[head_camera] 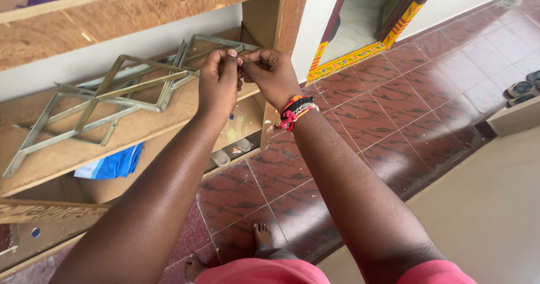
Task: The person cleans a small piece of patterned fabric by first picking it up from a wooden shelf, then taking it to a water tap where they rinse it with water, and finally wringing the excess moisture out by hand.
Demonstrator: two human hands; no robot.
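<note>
Pinching together at one corner of a flat metal lattice frame [121,90], the left hand [218,84] and right hand [270,75] meet fingertip to fingertip just above the edge of a wooden shelf [50,160]. Both grips are closed, thumb against forefinger, on something too small to make out at the frame's near corner; whether it is a fastener or the thin metal bar itself cannot be told. The frame, made of pale diamond-shaped bars, lies tilted along the shelf board, its far end lower to the left and its near end propped by the fingers. A likely slip is that the small part escapes the pinch and drops to the red tiled floor [365,132], close to the bare foot [261,236] below. Another risk is that the frame, resting loosely on a sloping board, slides leftward or off the front edge if the fingers let go of its corner. The thin bar edges could also nick a fingertip under pressure. A red and orange thread band [295,110] on the right wrist sits near the frame and might snag on a bar end.
</note>
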